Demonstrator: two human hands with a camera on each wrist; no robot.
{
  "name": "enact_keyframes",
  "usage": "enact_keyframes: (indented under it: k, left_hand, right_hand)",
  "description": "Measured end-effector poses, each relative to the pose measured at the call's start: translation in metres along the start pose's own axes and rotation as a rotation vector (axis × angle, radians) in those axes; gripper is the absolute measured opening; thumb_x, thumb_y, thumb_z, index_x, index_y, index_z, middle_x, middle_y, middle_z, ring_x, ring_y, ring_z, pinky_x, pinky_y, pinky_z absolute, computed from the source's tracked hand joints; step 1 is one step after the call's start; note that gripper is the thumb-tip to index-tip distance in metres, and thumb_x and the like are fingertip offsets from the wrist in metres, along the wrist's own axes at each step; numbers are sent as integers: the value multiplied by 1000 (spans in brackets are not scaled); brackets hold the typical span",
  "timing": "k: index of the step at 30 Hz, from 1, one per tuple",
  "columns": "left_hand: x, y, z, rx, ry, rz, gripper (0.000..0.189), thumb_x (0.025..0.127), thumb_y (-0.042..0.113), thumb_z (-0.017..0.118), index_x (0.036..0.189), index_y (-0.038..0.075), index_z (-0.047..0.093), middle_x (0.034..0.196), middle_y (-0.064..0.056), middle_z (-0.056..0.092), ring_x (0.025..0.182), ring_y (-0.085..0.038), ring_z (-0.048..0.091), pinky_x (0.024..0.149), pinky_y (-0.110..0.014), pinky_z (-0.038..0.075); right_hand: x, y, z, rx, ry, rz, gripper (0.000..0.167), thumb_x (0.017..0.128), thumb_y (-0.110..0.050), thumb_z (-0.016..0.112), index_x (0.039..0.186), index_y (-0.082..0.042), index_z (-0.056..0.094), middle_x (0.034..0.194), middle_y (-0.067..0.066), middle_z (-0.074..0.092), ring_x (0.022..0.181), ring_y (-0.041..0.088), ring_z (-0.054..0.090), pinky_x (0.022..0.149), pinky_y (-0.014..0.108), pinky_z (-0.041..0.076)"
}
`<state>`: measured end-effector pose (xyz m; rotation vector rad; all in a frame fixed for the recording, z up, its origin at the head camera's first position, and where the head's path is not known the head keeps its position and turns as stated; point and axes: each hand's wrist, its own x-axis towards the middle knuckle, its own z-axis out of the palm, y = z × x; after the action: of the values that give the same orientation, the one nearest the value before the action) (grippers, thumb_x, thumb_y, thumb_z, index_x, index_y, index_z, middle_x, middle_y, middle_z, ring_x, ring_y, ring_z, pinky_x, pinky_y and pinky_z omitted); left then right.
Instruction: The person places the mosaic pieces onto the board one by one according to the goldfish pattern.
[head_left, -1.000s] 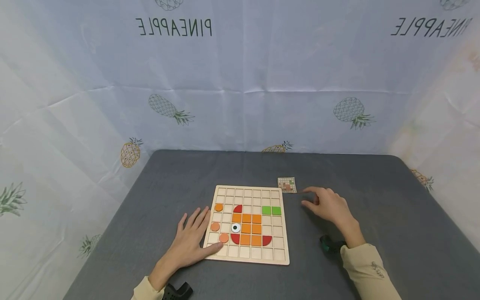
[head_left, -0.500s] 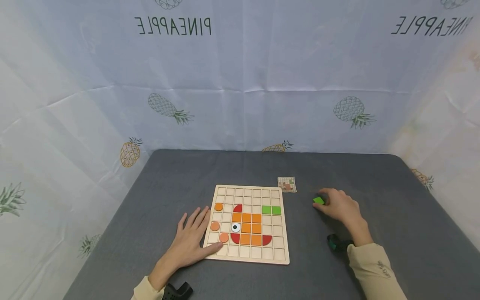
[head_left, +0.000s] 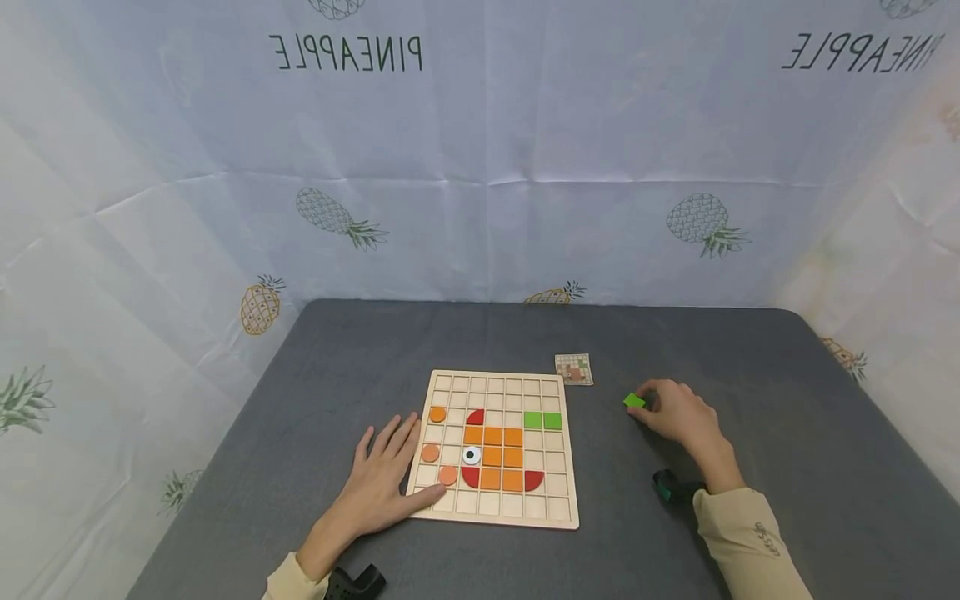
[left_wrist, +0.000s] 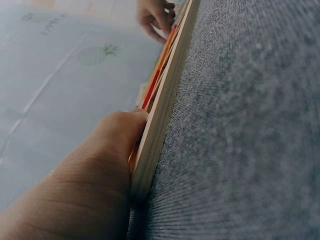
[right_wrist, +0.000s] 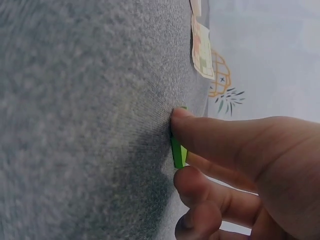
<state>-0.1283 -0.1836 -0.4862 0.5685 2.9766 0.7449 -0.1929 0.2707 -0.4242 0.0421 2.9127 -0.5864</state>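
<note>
On the right of the table, my right hand (head_left: 678, 415) pinches a green square tile (head_left: 634, 401) between thumb and fingers. The right wrist view shows the tile (right_wrist: 179, 151) close to the cloth, its far part hidden by the thumb. My left hand (head_left: 378, 487) lies spread at the left edge of a wooden grid board (head_left: 551, 508), thumb over its lower left corner. The board bears orange square tiles (head_left: 492, 457), red quarter-round pieces (head_left: 533, 481), a white eye disc (head_left: 471, 455), orange discs (head_left: 430, 452) and two green squares (head_left: 542, 421).
A small printed pattern card (head_left: 573, 369) lies at the board's upper right corner. The table has a grey cloth (head_left: 360, 350), and a pineapple-print curtain (head_left: 487, 242) hangs behind it. Black wrist devices show at my left wrist (head_left: 355, 582) and right wrist (head_left: 675, 487).
My right hand has moved right from beside the card, and a green tile now shows in its fingers, shifted slightly left over the last half second. My left hand and the board stay put.
</note>
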Motion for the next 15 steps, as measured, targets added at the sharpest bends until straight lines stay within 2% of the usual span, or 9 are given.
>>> enact_keyframes:
  k: [6, 15]
  left_hand:
    - [0, 0, -1, -3, 4, 0, 103, 93, 66, 71, 167, 0, 40, 177, -19, 35, 165, -49, 27, 127, -79, 10]
    - [-1, 0, -1, -1, 1, 0, 104, 93, 66, 71, 167, 0, 39, 177, -19, 35, 165, -49, 27, 127, -79, 10]
  right_hand:
    - [-1, -2, 2, 3, 6, -14, 40, 103, -24, 75, 132, 4, 71, 95, 17, 74, 72, 22, 66, 59, 37, 49]
    - [-4, -7, 8, 11, 35, -37, 35, 103, -16, 73, 131, 6, 71, 71, 5, 65, 56, 16, 52, 51, 28, 38]
